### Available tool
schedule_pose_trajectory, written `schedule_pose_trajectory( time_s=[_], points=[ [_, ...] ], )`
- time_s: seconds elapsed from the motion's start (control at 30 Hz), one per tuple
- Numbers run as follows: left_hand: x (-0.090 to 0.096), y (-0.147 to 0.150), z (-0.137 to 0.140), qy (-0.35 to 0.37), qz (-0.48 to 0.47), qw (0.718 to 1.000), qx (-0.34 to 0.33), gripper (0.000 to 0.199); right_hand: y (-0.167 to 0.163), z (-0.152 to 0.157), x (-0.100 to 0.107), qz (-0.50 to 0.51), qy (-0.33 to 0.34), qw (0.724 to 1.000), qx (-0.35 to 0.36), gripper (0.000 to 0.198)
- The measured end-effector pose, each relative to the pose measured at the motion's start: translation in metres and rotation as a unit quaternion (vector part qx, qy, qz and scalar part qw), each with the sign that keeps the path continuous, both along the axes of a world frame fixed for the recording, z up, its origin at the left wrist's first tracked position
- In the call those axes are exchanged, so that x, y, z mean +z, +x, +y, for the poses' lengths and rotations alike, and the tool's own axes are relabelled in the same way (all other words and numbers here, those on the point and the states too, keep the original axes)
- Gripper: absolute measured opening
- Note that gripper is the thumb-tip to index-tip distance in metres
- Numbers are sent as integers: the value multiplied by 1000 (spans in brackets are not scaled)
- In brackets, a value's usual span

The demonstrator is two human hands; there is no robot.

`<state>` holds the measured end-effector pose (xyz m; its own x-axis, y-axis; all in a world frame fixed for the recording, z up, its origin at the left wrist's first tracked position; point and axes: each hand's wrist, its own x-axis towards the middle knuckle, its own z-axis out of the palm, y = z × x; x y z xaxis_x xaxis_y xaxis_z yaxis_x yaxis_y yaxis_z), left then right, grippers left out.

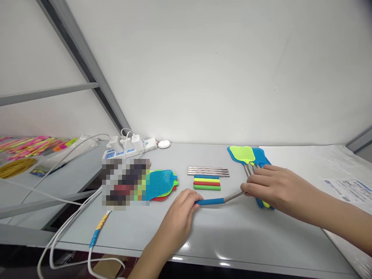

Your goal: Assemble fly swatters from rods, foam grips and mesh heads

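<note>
My left hand is closed around the left end of a blue handle grip. A thin metal rod comes out of the grip's right end, at a slight angle to it. The fingers of my right hand are closed at the rod's far end, which they partly hide. Under and behind that hand lies a bunch of fly swatters with metal shafts, a lime mesh head and blue heads showing. Four-sided rows lie between the hands: several metal rods and coloured grips.
Loose mesh swatter heads lie stacked left, beside a pixelated patch. Behind them are a power strip with chargers and a white round object. White cables hang over the table's left edge. Plastic sheeting covers the right side.
</note>
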<state>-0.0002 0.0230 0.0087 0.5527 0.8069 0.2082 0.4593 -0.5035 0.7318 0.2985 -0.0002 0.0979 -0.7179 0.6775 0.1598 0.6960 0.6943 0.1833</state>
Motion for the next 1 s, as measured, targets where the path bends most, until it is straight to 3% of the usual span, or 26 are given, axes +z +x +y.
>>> schedule_pose_trajectory(
  time_s=[0.2,0.33,0.47,0.6,0.77,1.0],
  points=[
    [6,2,-5,-11,-4,1000,6,17,-25,3,25,-17,83,995,54,31],
    [9,4,-10,11,23,1000,10,8,-57,3,38,-51,167,979,108,29],
    [12,5,-13,24,32,999,22,7,-86,5,51,-92,205,963,152,30],
    [11,5,-13,34,28,999,29,10,-103,6,56,-105,189,960,176,29],
    [11,6,-13,32,29,998,34,14,-116,5,57,-58,115,976,178,29],
    [13,20,-16,46,75,996,8,13,-110,22,68,-38,47,982,181,27]
  ],
)
